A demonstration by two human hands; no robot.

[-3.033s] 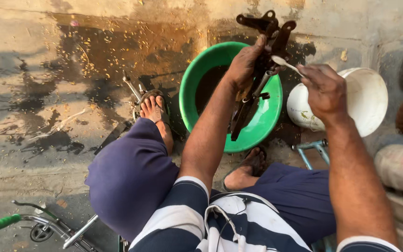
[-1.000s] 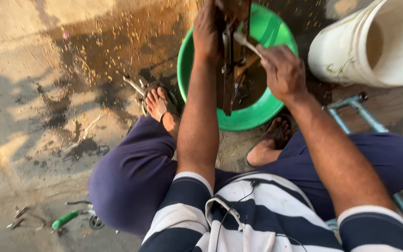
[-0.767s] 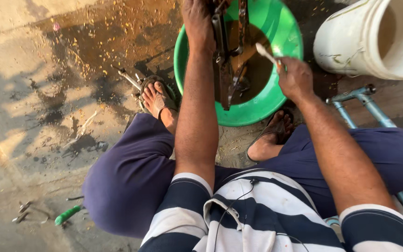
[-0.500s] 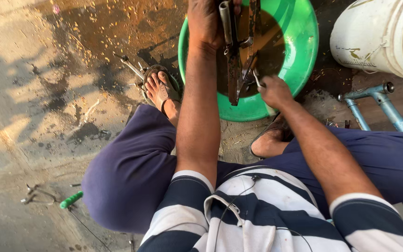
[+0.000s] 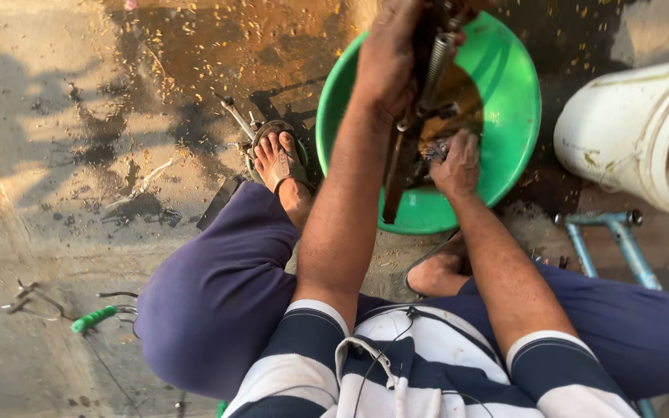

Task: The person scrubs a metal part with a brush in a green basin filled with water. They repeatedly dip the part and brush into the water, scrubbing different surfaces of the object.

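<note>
Both hands were busy over the green basin point(image 5: 516, 116) on the concrete floor point(image 5: 63, 155). Left hand point(image 5: 389, 58) had its fingers wrapped tight round a dark metal part point(image 5: 408, 155) w/ a spring, holding it upright above the basin. Right hand point(image 5: 454, 162) sat low at the part's lower end, fingers curled; couldn't tell what they gripped. White bucket point(image 5: 636, 139) lay just beside the basin, blue metal frame point(image 5: 605, 240) near it. Green-handled tool point(image 5: 93, 318) lay well apart by the person's knee.
</note>
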